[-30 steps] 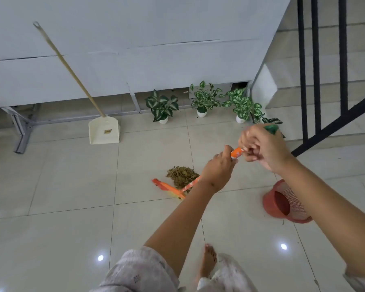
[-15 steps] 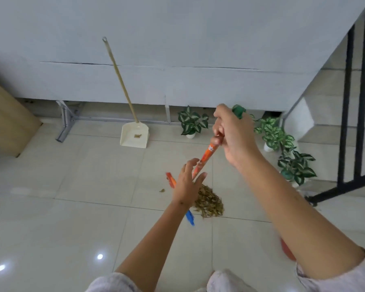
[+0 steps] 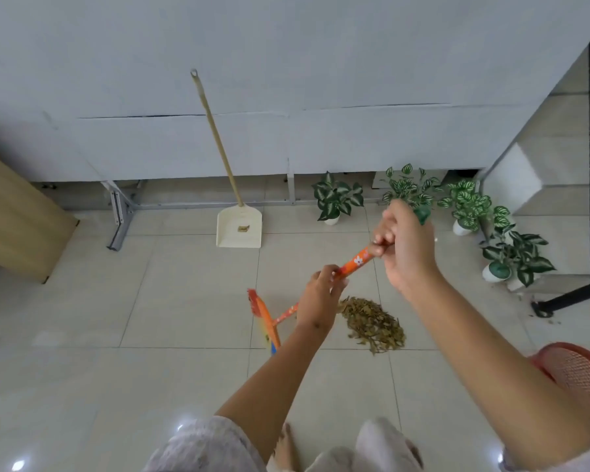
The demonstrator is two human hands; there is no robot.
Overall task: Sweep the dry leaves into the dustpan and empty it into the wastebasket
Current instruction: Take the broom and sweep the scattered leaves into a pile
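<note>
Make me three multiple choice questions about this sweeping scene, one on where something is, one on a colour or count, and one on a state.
1. Where does the dustpan stand?
A. By the wall, handle leaning on it
B. Inside the wastebasket
C. In the left hand

2. What colour is the broom handle?
A. Blue
B. Orange with a flower print
C. Black

3. What state are the dry leaves in?
A. Already in the dustpan
B. Heaped on the floor tiles
C. Spread over the stairs

Answers: 1 A, it sits apart near the wall; 2 B, seen between left hand and right hand; 3 B, one pile beside the broom head.
</note>
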